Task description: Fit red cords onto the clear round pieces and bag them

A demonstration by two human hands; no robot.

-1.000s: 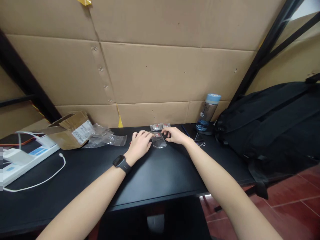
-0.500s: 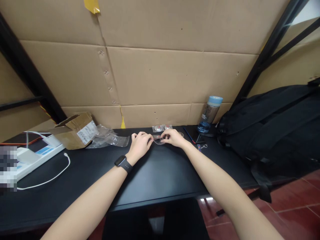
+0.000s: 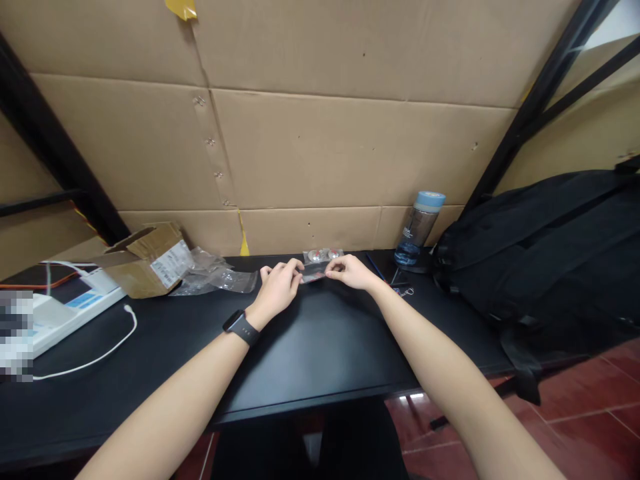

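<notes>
A small clear plastic bag (image 3: 314,272) with a bit of red at its lower edge is stretched between my two hands over the black table. My left hand (image 3: 281,283), with a dark watch on the wrist, pinches the bag's left side. On its right side, the fingertips of my right hand (image 3: 349,272) are closed on the edge. What is inside the bag is too small to make out. Just behind it lie two round silvery pieces with red centres (image 3: 324,255) in clear packaging.
Left of my hands are crumpled clear plastic wrapping (image 3: 215,273) and an opened cardboard box (image 3: 150,263). A white power strip (image 3: 75,317) with a white cable (image 3: 100,363) lies further left. To the right stand a blue-lidded bottle (image 3: 419,230), a keyring (image 3: 406,291) and a black backpack (image 3: 545,260).
My hands have drawn slightly apart, and the bag between them is now flatter and more spread out. Its red part has moved from the upper to the lower edge.
</notes>
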